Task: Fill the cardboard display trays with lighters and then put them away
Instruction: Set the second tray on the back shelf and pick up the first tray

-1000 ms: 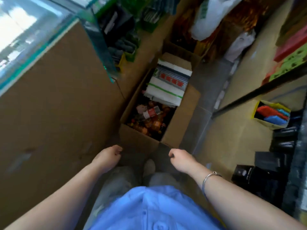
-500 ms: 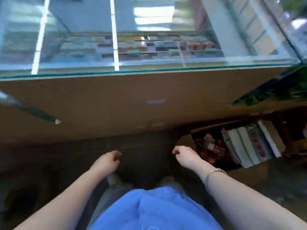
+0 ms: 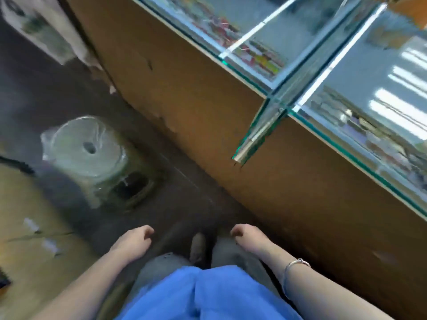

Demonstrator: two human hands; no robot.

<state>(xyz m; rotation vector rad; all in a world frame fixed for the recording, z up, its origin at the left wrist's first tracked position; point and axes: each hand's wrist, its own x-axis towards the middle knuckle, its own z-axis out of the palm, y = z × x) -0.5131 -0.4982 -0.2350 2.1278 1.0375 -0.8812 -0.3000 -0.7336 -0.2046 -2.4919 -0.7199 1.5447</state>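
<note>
Lighters or small packets of some kind, too blurred to tell apart, show as coloured shapes under the glass top [image 3: 307, 54] of the counter [image 3: 208, 107] at the far right; no cardboard tray can be made out anywhere in view. The counter has brown side panels and a glass corner that juts toward the near middle.

Both hands hang in front of the body, low in the view. The left hand [image 3: 132, 239] has its fingers curled loosely inward and holds nothing. The right hand [image 3: 248, 235] is curled the same way, also with nothing in it, and a thin silver bracelet [image 3: 295, 264] sits on its wrist. The two hands are apart, with a shoe [image 3: 197, 247] showing between them on the dark floor [image 3: 161, 181].

A blue shirt [image 3: 208, 296] fills the near middle, with grey trousers [image 3: 159, 269] just beyond it.

On the floor to the left stands a pale round roll wrapped in clear plastic [image 3: 85, 148], with a hole at its centre. Nearer and further left lies a brown cardboard box [image 3: 34, 227] with strips of tape on it. A white bag-like shape [image 3: 37, 26] sits at the far left, blurred.
</note>
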